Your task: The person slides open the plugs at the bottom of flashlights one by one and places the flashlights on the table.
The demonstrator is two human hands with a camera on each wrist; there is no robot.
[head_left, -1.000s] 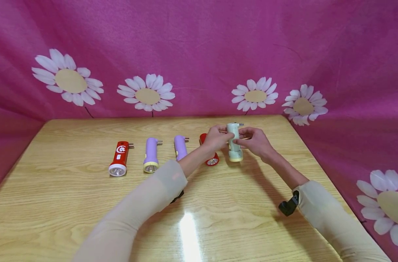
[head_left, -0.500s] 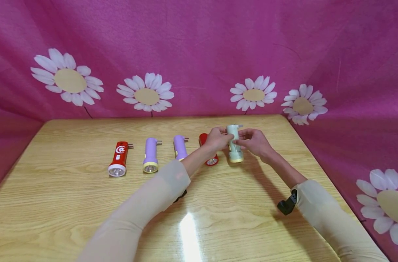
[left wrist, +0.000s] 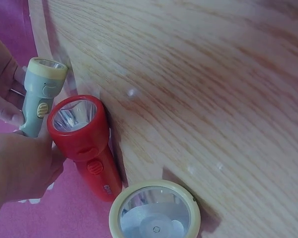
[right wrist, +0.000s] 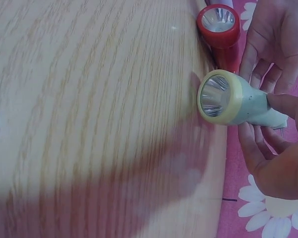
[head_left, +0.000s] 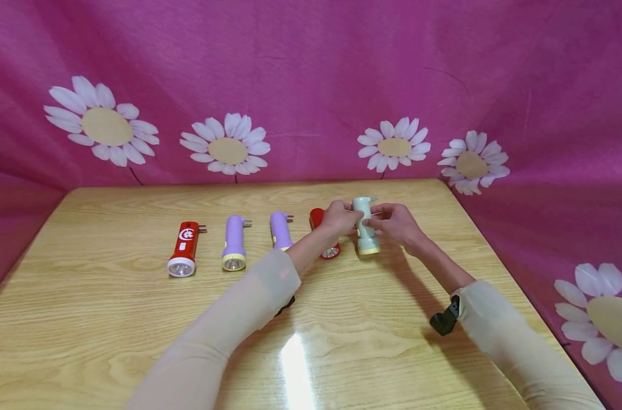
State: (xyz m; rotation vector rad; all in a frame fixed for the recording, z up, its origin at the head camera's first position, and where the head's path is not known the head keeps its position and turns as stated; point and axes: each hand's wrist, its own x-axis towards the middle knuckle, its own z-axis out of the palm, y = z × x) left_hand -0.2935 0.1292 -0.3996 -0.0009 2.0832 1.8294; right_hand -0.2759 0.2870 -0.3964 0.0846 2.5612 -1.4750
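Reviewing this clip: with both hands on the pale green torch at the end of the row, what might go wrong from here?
The pale green torch is held off the table only by fingertips of the left hand and right hand; it may slip and drop. The red torch lies right beside the left hand and could get knocked or rolled. Its plug prongs stick out near the right fingers and might snag.

- My left hand (head_left: 340, 217) and my right hand (head_left: 395, 223) close round the pale green plastic torch (head_left: 364, 225), lifted off the wooden table (head_left: 111, 307).
- The red plastic torch (head_left: 323, 232) lies just beside my left hand, blocking passage leftward.
- Beyond it lie two lilac torches (head_left: 281, 230) (head_left: 234, 242) and a red torch with a white emblem (head_left: 184, 249), with narrow gaps between.
- The near tabletop offers open room.
- A pink flowered cloth (head_left: 311, 85) walls the far and right edges.
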